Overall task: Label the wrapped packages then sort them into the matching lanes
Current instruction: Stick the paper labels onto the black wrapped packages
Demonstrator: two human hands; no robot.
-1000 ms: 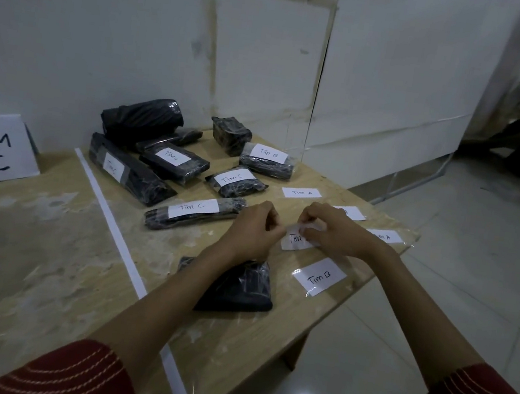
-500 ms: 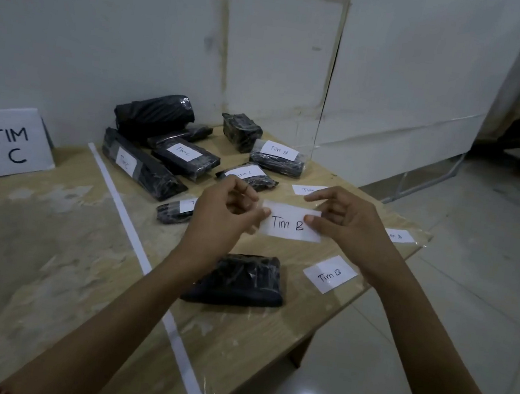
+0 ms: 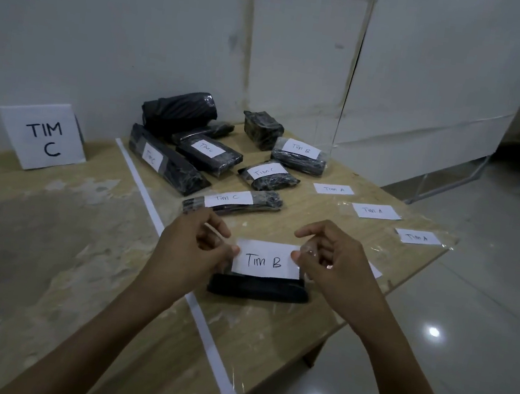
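Head view: left hand and right hand each pinch an end of the taped "Tim B" label, stretched just above an unlabelled black package near the surface's front edge. Best practice, arguably: keep it taut, centre it, press down from the middle outward.

The wooden bench carries black wrapped packages near its far edge, three loose "Tim A" labels toward the right edge, a white tape line, and a "TIM C" sign at the far left.
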